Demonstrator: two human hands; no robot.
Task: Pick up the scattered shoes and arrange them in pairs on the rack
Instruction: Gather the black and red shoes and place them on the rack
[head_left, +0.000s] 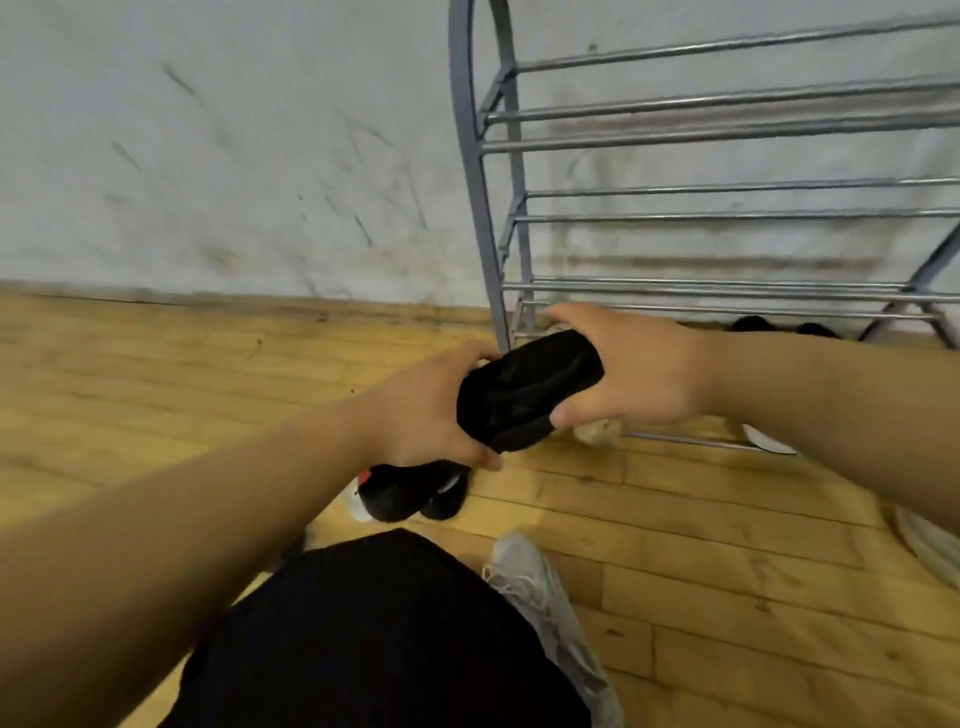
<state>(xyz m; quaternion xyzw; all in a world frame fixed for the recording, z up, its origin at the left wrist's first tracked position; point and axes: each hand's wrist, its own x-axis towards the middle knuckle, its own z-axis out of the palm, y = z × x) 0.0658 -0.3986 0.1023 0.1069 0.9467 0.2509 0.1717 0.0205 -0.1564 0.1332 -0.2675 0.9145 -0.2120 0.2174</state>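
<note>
Head view: both hands grip one black shoe (527, 389), held in the air just in front of the rack (727, 213). The left hand (426, 410) clenches its near, lower end; the right hand (644, 371) clenches the far, upper end. The shoe's long axis slants up and to the right, toward the rack's lower bars, so the right hand is nearer the rack. More shoes (410, 493) lie on the floor (156, 389) below.

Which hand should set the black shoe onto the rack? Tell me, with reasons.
Probably the right hand. It grips the end of the black shoe nearest the rack, whose bars lie on that side. The left hand holds the far end and would have to reach across.
</note>
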